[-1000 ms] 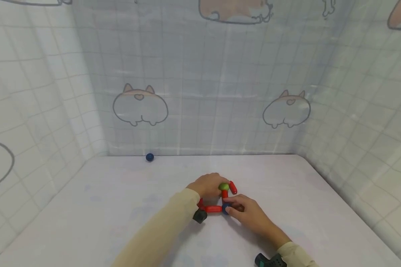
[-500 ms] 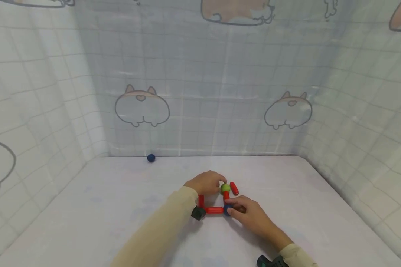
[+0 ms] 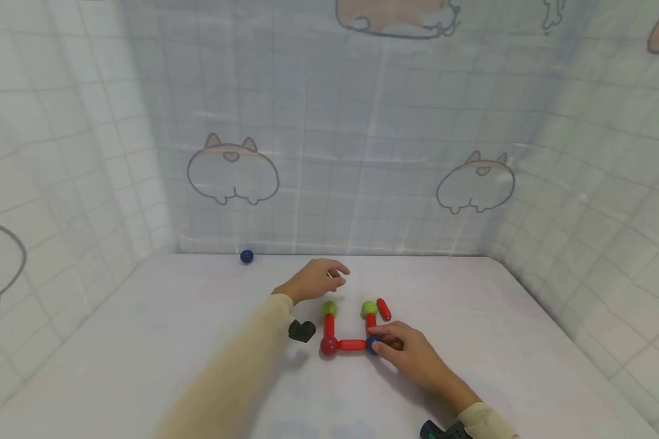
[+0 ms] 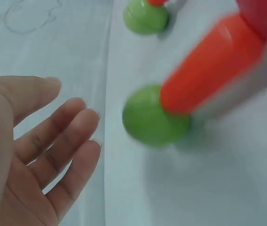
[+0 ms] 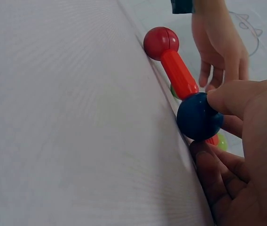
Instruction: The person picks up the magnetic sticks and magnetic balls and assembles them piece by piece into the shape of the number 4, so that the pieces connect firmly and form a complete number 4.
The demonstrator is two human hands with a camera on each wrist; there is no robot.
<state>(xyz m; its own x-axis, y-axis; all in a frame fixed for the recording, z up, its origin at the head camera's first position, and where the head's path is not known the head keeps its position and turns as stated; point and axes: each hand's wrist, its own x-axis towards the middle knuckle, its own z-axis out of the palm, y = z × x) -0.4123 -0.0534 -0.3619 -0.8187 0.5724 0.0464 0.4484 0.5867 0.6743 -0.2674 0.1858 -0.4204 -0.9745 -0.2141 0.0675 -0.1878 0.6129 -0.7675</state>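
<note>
On the table lies a U-shaped frame of red rods and coloured balls. A red ball (image 3: 329, 346) forms its near left corner, and a front rod (image 3: 351, 345) joins it to a blue ball (image 5: 197, 117) at the right corner. My right hand (image 3: 412, 353) holds this blue ball between thumb and fingers. Two side rods run away from me, ending in a left green ball (image 3: 329, 308) and a right green ball (image 3: 369, 309). Beyond the left one, my left hand (image 3: 313, 279) hovers with loosely bent fingers and nothing in them.
A loose red rod (image 3: 383, 308) lies just right of the right green ball. Another blue ball (image 3: 246, 256) sits at the table's back edge, left of centre. Patterned sheeting (image 3: 335, 152) rises behind the table and along both sides.
My left hand has left the right green ball and moved left and back, uncovering the frame's left side. My right hand stays on the blue ball.
</note>
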